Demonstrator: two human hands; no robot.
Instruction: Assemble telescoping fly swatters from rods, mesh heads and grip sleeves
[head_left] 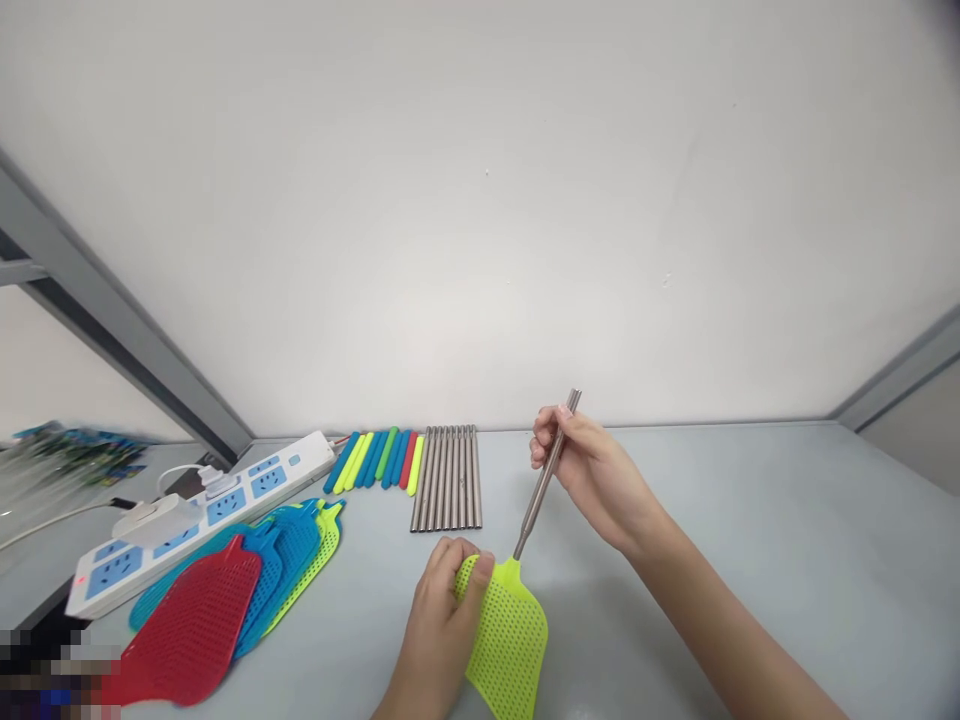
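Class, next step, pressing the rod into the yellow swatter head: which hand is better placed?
Probably the right hand: it grips the rod, thin end at the yellow swatter head, which the left hand holds.

The grey counter (750, 500) is backed by a pale, evenly lit wall (480, 220) and flanked at both ends by grey posts (112, 302).

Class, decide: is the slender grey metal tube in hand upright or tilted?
Tilted: the tube slants rightward from the yellow-green perforated plastic paddle, up through the right hand.
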